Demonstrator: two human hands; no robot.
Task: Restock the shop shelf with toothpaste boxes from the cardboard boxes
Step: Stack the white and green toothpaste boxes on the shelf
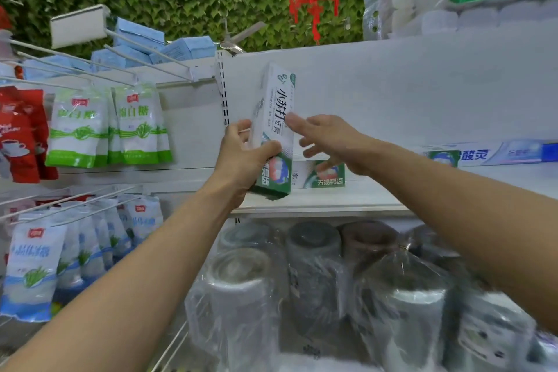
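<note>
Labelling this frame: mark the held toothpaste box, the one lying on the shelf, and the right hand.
held toothpaste box (277, 106): head view, white front.
shelf toothpaste box (332, 181): head view, green end.
right hand (329, 138): head view, its middle.

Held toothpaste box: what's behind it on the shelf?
A matching toothpaste box lying flat on the shelf; its left end hidden by the held box and right hand.

Head camera, close to shelf (347, 196), facing forward, seemingly tilted up.
</note>
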